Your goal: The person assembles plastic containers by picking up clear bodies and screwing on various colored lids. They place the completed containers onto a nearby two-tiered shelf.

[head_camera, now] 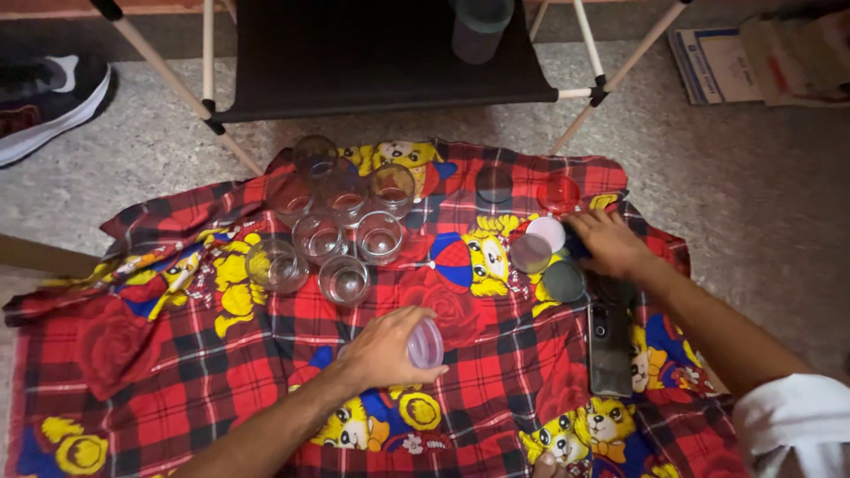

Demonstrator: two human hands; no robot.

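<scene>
My left hand (382,350) grips a small clear plastic cup with a pale lilac lid (425,343), lying on its side over the red checked cloth (221,363). A cluster of several clear lidless cups (341,226) stands just beyond it. My right hand (609,242) rests palm down on the cloth at the right, fingertips beside a white lid (546,233). Around it lie a grey lid (530,253), a dark green lid (563,281), a red lid (559,193) and a dark lid (494,184). I cannot tell whether the right hand holds anything.
A dark phone (609,347) lies on the cloth under my right forearm. A black folding stool (372,62) with white legs stands behind the cloth, a grey tumbler (478,31) on it. A shoe (44,102) lies at far left, booklets (761,62) at far right.
</scene>
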